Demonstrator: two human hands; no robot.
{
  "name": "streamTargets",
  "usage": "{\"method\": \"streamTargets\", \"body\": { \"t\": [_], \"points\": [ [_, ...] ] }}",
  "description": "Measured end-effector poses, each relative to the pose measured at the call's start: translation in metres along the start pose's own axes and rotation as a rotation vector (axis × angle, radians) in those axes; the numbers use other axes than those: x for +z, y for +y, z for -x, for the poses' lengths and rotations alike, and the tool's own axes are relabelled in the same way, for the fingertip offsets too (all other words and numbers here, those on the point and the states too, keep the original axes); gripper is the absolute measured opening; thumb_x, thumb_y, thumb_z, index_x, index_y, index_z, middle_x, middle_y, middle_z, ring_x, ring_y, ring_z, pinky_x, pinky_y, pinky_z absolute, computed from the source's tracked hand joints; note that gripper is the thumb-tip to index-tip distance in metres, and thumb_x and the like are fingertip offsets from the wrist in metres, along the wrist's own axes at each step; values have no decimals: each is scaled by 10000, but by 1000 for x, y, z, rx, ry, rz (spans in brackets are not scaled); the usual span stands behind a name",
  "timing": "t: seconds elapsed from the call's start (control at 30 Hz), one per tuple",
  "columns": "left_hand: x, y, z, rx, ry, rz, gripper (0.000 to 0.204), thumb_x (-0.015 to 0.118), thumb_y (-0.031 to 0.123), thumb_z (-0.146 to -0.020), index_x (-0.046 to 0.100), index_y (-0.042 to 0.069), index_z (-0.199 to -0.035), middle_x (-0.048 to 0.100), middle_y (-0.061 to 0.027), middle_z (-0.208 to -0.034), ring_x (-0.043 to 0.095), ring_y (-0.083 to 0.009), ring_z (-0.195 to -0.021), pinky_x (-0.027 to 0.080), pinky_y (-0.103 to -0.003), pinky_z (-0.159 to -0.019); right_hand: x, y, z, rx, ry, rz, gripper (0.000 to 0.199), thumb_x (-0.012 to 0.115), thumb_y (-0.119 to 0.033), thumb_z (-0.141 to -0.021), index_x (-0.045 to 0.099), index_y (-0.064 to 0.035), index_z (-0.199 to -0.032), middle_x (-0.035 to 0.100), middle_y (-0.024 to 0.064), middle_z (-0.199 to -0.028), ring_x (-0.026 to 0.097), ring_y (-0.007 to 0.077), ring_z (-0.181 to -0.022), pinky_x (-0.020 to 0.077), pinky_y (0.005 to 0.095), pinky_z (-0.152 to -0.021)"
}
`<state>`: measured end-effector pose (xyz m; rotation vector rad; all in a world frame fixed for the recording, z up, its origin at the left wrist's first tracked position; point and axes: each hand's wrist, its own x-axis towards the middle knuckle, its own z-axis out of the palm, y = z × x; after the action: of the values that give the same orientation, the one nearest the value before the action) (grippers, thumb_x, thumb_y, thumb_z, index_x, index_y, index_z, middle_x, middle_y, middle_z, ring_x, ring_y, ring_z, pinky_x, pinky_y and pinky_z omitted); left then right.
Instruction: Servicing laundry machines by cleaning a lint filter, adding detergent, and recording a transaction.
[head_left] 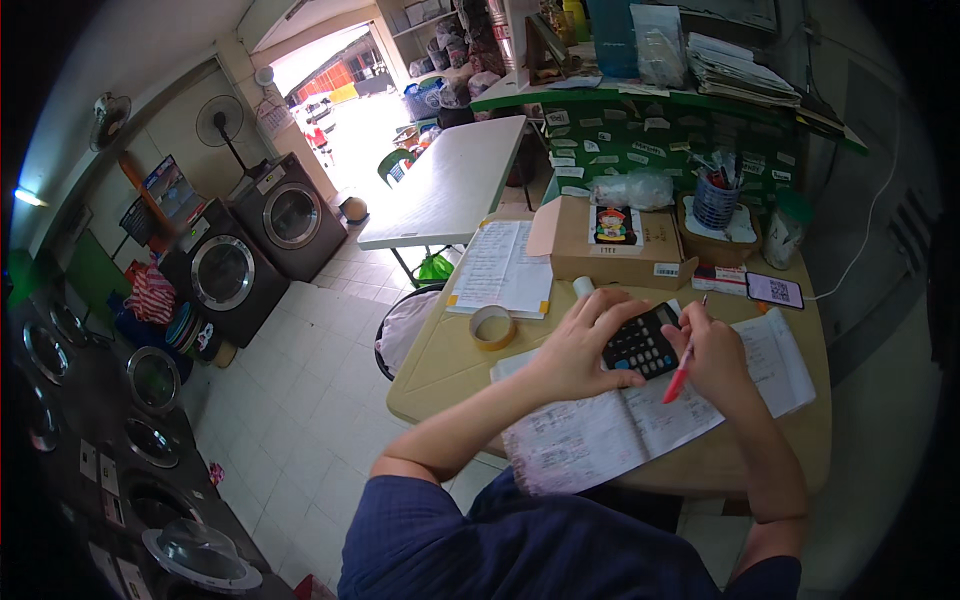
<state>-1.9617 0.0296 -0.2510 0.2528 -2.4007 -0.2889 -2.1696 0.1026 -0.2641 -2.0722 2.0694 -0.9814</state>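
Observation:
My left hand [582,348] is closed around the left side of a black calculator [636,352], its thumb along the lower edge and its fingers over the top. The calculator is held over an open notebook [590,440] covered in handwriting. In my right hand [718,358] is a pen [680,374] with a red end pointing down toward the notebook. The right fingers are close beside the calculator's right edge; whether they touch it I cannot tell.
A roll of brown tape [492,328] and a written sheet [498,262] lie left on the yellow table [440,372]. Behind are a cardboard box [622,256], a pen basket [716,198], a lidded jar [786,230] and a phone [776,291] on a cable. Washing machines [222,270] line the left wall.

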Motion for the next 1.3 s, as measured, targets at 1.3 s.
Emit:
{"method": "streamTargets", "body": {
  "t": [1.3],
  "points": [
    [37, -150, 92, -565, -106, -499, 252, 608, 141, -814, 575, 92, -1058, 520, -96, -1076, 539, -288, -1019, 459, -404, -821, 99, 75, 27, 393, 242, -129, 521, 685, -188, -815, 460, -13, -1251, 621, 184, -1028, 639, 202, -779, 516, 310, -659]
  ]
}}
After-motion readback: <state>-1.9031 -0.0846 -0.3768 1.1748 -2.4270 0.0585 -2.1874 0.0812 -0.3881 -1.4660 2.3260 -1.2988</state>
